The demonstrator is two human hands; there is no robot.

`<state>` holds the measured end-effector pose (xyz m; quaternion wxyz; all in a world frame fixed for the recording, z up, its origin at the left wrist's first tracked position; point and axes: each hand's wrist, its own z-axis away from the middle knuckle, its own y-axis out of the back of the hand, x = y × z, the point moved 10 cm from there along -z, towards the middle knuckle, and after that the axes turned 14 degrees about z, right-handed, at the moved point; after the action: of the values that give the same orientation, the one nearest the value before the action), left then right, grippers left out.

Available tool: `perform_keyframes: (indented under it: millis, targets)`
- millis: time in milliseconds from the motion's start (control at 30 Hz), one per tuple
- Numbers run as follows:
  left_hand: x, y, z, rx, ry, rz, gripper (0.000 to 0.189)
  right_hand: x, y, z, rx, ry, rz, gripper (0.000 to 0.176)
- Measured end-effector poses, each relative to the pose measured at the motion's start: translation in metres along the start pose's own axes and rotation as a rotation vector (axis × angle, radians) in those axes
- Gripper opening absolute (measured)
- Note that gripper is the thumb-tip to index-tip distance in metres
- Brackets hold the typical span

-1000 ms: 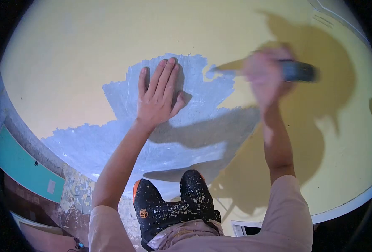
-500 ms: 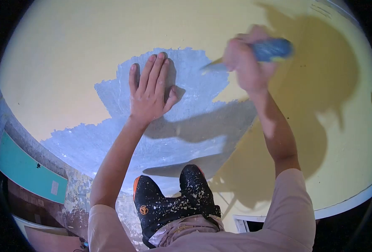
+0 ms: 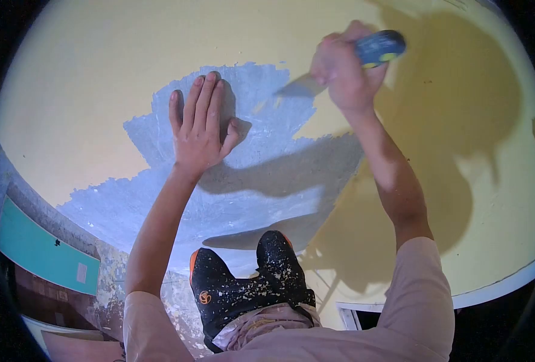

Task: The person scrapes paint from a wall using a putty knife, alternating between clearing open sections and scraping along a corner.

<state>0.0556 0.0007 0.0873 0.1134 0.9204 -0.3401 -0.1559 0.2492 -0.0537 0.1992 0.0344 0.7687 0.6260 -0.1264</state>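
My right hand (image 3: 347,67) is closed around the handle of a scraper (image 3: 381,47), dark blue with yellow-green spots. The thin metal blade points left, its edge over the upper right part of a bare grey patch (image 3: 261,114) in the yellow wall paint (image 3: 98,78). Small flakes lie or fly by the blade's edge, slightly blurred. My left hand (image 3: 200,130) rests flat on the grey patch with fingers pointing up and the thumb out to the right, holding nothing.
My dark trousers (image 3: 249,289), speckled with paint chips, show at the bottom. A turquoise panel (image 3: 47,247) stands at the lower left near a flaking surface. A white frame edge (image 3: 496,292) runs along the lower right. Large arm shadows fall across the wall.
My right hand has moved the scraper slightly up and left, its blade now further over the grey patch. The view has shifted a little; my left hand stays flat on the wall.
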Motion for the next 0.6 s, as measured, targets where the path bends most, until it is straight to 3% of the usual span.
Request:
perform_keyframes:
  millis: [33,67,100,167,200,233,300,333,367,433,467,500,567,600]
  targets:
    - [0.0,0.001,0.0,0.006,-0.005,-0.005,0.059,0.002,-0.023,0.003,-0.183,0.002,0.081,0.016]
    - [0.001,-0.001,0.002,0.003,-0.013,0.009,0.06,-0.006,-0.007,0.002,-0.039,0.023,0.085,0.02]
    - [0.0,-0.002,0.002,-0.003,-0.021,0.021,0.061,-0.016,-0.004,-0.007,-0.041,0.035,0.077,0.02]
    - [-0.001,-0.002,-0.001,0.0,-0.027,0.005,0.061,-0.036,0.013,-0.021,-0.05,0.095,-0.41,0.024]
    - [0.001,-0.002,0.001,-0.006,-0.028,0.004,0.061,0.0,0.008,-0.016,-0.053,0.026,-0.276,0.025]
    - [0.003,-0.002,0.002,-0.018,-0.027,0.01,0.061,0.002,0.002,-0.008,-0.046,0.015,-0.273,0.025]
    - [0.003,-0.002,-0.001,-0.017,-0.028,-0.002,0.061,0.01,-0.016,0.003,-0.131,-0.101,0.07,0.025]
    - [0.003,-0.003,-0.002,-0.007,-0.029,-0.001,0.061,-0.004,-0.009,-0.001,-0.098,0.032,0.113,0.026]
    - [0.003,-0.002,-0.001,0.013,-0.036,0.005,0.061,-0.012,-0.002,-0.009,-0.101,0.043,0.112,0.026]
    - [0.001,-0.001,-0.001,0.023,-0.038,0.008,0.061,-0.032,0.016,-0.025,-0.073,0.055,-0.44,0.024]
    - [0.001,-0.001,-0.002,0.016,-0.034,0.011,0.06,0.001,0.006,-0.023,-0.151,-0.172,-0.336,0.027]
    - [0.003,-0.001,-0.001,0.006,-0.03,0.019,0.06,0.009,-0.001,-0.012,-0.146,-0.188,-0.334,0.027]
    - [0.004,0.0,0.0,-0.003,-0.03,0.022,0.06,0.017,-0.023,0.006,-0.181,-0.146,0.163,0.025]
    - [0.003,-0.001,-0.001,0.003,-0.032,0.013,0.06,-0.007,-0.018,0.004,-0.153,0.017,0.285,0.023]
